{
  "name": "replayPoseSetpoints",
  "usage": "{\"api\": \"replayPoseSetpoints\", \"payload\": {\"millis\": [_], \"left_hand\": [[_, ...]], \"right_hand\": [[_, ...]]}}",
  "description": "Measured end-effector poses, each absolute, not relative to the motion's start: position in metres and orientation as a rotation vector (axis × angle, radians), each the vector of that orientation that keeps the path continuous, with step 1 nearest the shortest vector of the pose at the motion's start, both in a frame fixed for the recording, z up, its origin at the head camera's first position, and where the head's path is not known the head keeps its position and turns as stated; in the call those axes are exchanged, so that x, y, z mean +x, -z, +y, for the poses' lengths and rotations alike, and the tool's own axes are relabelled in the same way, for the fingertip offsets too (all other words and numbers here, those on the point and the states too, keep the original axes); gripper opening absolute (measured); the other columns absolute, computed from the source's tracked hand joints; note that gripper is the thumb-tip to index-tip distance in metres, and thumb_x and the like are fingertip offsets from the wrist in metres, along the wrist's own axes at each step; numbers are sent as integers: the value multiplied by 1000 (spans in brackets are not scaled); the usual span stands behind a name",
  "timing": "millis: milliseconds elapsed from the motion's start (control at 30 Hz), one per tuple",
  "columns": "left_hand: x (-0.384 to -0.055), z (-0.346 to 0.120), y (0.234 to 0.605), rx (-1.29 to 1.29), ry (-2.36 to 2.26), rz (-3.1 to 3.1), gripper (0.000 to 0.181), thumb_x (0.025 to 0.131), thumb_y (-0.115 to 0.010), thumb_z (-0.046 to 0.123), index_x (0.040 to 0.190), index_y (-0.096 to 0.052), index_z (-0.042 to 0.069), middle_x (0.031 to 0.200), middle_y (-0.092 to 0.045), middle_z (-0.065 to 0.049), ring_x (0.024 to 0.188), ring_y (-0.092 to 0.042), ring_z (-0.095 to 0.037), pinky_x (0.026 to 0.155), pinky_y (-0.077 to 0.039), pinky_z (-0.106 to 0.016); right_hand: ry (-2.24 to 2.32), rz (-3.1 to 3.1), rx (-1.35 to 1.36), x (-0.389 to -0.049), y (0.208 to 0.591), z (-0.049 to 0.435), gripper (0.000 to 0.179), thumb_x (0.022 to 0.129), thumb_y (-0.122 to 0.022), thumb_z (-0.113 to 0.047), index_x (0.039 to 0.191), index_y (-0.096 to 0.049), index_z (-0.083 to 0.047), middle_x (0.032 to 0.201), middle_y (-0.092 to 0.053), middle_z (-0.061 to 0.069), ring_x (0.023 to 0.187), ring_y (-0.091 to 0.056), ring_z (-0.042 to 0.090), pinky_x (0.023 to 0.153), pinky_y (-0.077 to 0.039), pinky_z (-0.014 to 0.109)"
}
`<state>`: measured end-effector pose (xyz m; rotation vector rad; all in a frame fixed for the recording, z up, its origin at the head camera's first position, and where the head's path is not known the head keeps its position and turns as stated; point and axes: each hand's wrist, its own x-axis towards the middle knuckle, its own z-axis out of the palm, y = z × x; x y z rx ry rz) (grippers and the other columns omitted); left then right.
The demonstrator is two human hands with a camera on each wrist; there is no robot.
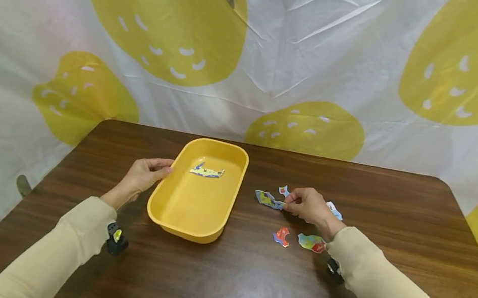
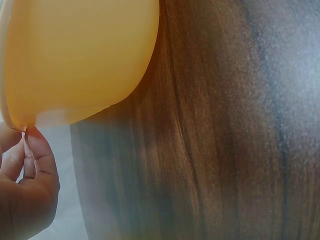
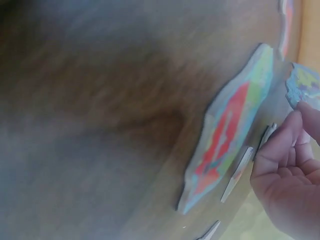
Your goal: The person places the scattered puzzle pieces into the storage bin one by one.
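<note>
Tray (image 1: 194,209), yellow and oblong, sits left of centre on the brown table (image 1: 242,292). Left hand (image 1: 143,176) pinches its left rim between thumb and fingers, the tips closed onto the wall with no gap I can make out; my reading is that this steadies the tray. Whether its base lies wholly flat, I cannot tell.

Right hand (image 1: 311,206) has thumb and fingertip brought together on one end of a printed piece (image 1: 267,199), which juts out toward the tray, just beside it. An edge hold probably suits something so thin (a full grasp would hide most of it).

Appearance of that piece: ragged outline, blue ground, yellow-green and purple patches. A pale yellow scrap (image 1: 207,172) with blue edging lies inside the tray, near its far end. Around the right hand: a small blue fragment (image 1: 284,190), a red fragment (image 1: 281,237), a green-and-red fragment (image 1: 311,242), and a white-and-blue one (image 1: 334,210), partly hidden by the wrist.
</note>
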<state>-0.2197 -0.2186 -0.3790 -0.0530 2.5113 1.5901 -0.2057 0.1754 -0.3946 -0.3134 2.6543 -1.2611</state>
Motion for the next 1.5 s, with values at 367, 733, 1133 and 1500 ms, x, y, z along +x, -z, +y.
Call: {"api": "replayPoseSetpoints", "payload": {"millis": [367, 733, 1133, 1500], "left_hand": [[-219, -219, 378, -49, -1586, 2524, 41, 95, -58, 19, 130, -55, -1, 100, -61, -9, 77, -58, -5, 67, -51, -16], [-219, -220, 378, -56, -1580, 2535, 41, 94, -59, 20, 129, -55, -1, 97, -61, -6, 76, -55, -6, 65, -49, -16], [-222, -219, 382, -43, -1600, 2544, 40, 94, -59, 18, 128, -56, -2, 99, -62, -7, 76, -55, -5, 65, -49, -15], [-223, -220, 383, -62, -1627, 2542, 38, 93, -60, 17, 127, -57, -2, 91, -60, 2, 76, -55, -5, 65, -49, -14]], "right_hand": [[1772, 2246, 17, -202, 380, 173, 14, 94, -55, -5, 100, -56, 7, 77, -62, -2, 68, -62, 4, 64, -53, 19], [2166, 1983, 37, -205, 357, 134, 18, 97, -49, -3, 109, -49, 10, 73, -62, -3, 64, -62, 3, 60, -51, 14], [2354, 1849, 190, -208, 351, 66, 19, 91, -56, 3, 107, -54, 12, 65, -62, -1, 57, -62, 6, 55, -52, 17], [2326, 1767, 302, -210, 346, 17, 31, 99, -42, -2, 125, -46, 14, 101, -54, 23, 56, -61, 8, 54, -51, 16]]}}
